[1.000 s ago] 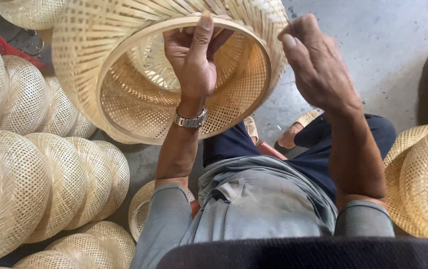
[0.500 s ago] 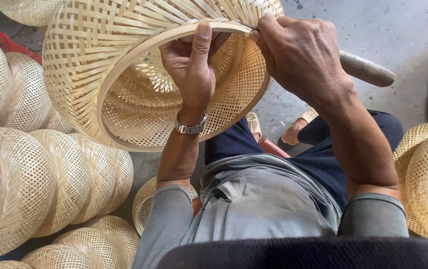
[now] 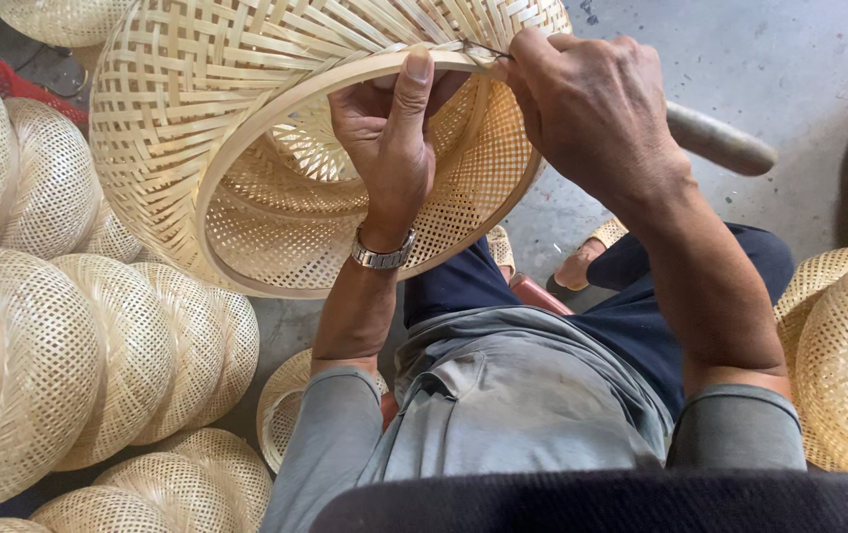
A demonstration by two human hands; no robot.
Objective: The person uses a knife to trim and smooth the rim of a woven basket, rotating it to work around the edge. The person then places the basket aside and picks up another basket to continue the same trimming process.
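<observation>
Looking down from the head camera, the view takes in a large woven bamboo basket [image 3: 246, 148] held up in front of the seated person, tipped on its side so its open mouth faces them. The left hand [image 3: 389, 138] reaches into the opening, palm against the inside weave, with the thumb stretched up and pressed on the smooth round rim hoop [image 3: 276, 114]. A metal wristwatch [image 3: 382, 255] sits on that wrist. The right hand [image 3: 597, 109] is closed over the top of the rim, its fingers pinching a thin dark tool tip [image 3: 488, 49] against the hoop; a rounded wooden handle [image 3: 720, 141] sticks out past the back of this hand.

Below the basket lies a bare grey concrete floor [image 3: 760, 59], scuffed and speckled. Finished pale woven domes [image 3: 78, 345] are stacked in nested rows along the left side, and more of them [image 3: 844, 365] crowd the right edge. Something red [image 3: 19, 79] shows at the upper left behind the stacks. The person wears a grey shirt and dark trousers, one sandalled foot [image 3: 582, 262] resting on the floor.
</observation>
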